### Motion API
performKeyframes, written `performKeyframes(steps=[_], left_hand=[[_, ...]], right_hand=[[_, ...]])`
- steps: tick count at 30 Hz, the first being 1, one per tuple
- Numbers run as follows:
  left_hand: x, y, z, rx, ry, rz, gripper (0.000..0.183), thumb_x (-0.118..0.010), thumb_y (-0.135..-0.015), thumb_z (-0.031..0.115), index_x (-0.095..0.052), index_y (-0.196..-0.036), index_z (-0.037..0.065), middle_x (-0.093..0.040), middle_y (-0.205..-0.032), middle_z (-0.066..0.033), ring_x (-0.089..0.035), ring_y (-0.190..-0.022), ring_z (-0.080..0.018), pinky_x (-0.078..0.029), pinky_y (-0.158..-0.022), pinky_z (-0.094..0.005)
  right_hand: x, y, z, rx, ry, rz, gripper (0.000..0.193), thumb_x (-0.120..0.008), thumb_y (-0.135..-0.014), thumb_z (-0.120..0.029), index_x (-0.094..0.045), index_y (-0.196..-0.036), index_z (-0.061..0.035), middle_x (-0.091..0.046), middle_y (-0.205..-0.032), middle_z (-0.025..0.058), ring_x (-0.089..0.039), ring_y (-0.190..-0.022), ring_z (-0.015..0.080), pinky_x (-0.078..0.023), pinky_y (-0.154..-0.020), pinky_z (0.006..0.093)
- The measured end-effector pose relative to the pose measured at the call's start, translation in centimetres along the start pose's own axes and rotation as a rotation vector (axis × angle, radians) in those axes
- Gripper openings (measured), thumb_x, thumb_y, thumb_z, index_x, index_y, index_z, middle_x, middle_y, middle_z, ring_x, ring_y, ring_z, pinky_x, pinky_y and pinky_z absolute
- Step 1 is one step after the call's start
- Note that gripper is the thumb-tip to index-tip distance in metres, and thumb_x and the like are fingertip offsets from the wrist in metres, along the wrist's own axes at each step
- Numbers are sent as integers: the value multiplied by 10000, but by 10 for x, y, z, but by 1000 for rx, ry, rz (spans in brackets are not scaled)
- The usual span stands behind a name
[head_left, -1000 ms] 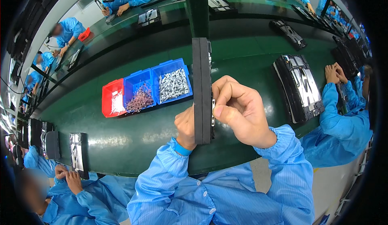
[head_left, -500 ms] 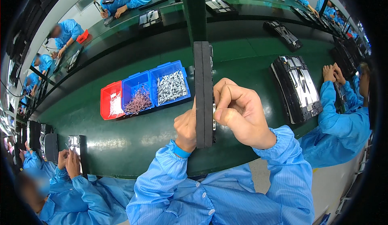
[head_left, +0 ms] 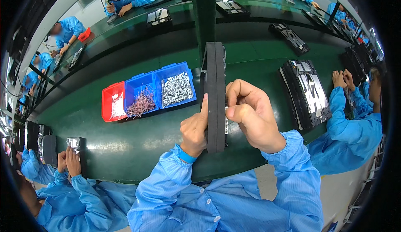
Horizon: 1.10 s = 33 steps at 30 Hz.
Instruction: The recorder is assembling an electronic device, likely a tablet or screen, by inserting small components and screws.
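Observation:
A flat black device housing (head_left: pixel 216 98) stands on edge in front of me, its narrow side facing up. My left hand (head_left: pixel 194 132) grips its lower left part, one finger stretched along the left face. At the right face, where small metal parts show, my right hand (head_left: pixel 255 117) has thumb and fingers pinched together close against it. Whatever lies between those fingertips is too small or hidden. Just left of the housing sit a blue bin of silvery metal parts (head_left: pixel 194 91), a blue bin of thin pinkish parts (head_left: pixel 133 82) and a red bin of white parts (head_left: pixel 107 107).
Stacked black units with silver strips (head_left: pixel 307 92) lie on the green table (head_left: pixel 125 152) to the right. A green post (head_left: pixel 204 15) rises behind the housing. Co-workers sit close at the left (head_left: pixel 90 203) and right (head_left: pixel 351 136); another bench with units (head_left: pixel 158 17) runs beyond.
The housing has shifted slightly right and turned, so more of its left face shows. A left finger now shows along that face. My right hand stays pinched at the right side.

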<state>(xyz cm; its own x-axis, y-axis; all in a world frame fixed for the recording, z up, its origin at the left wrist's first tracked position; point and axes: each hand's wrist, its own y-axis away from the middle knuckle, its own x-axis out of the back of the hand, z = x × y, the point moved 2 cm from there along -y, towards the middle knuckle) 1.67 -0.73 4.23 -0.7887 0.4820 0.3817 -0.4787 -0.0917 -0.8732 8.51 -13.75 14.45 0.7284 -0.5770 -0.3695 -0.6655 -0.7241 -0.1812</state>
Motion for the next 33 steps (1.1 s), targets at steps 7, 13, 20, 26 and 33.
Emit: performKeyframes(steps=[7,13,20,26,33], left_hand=[[-3,-1,-3,24,151,-17,682,-737,-712,63,-526,-1329,-136,-506,-555,-52,-543,-456,-152,-427,-439,-301],[-6,19,-18,96,232,19,407,-727,-706,12,-666,-1094,-93,-622,-678,-96,-620,-531,-243,-503,-500,-343],[6,4,2,978,1017,175,311,-665,-877,61,-606,-1163,-47,-687,-972,-95,-655,-818,-172,-512,-743,-283],[-7,7,19,1387,1272,-111,306,-675,-914,212,-617,-1118,-9,-679,-841,-61,-600,-549,-88,-405,-390,-218],[-20,20,30,1338,1231,-277,366,-692,-929,346,-630,-1055,8,-637,-771,-18,-545,-523,-38,-348,-360,-215]], right_hand=[[-11,18,22,201,13,23,287,-513,-712,12,-389,-964,-46,-410,-947,46,-413,-876,119,-386,-799,290],[1,12,20,310,93,6,410,-725,-799,-110,-441,-1086,-38,-510,-1096,102,-448,-965,146,-367,-890,300],[92,37,27,67,684,261,383,-593,-977,-248,-595,-1243,27,-637,-1164,99,-586,-1032,155,-454,-889,292],[92,102,67,46,431,564,370,-567,-994,-249,-621,-1174,70,-654,-885,26,-567,-770,59,-439,-673,196],[95,124,77,18,157,867,236,-663,-953,-211,-676,-998,21,-673,-846,18,-565,-660,41,-458,-596,189]])
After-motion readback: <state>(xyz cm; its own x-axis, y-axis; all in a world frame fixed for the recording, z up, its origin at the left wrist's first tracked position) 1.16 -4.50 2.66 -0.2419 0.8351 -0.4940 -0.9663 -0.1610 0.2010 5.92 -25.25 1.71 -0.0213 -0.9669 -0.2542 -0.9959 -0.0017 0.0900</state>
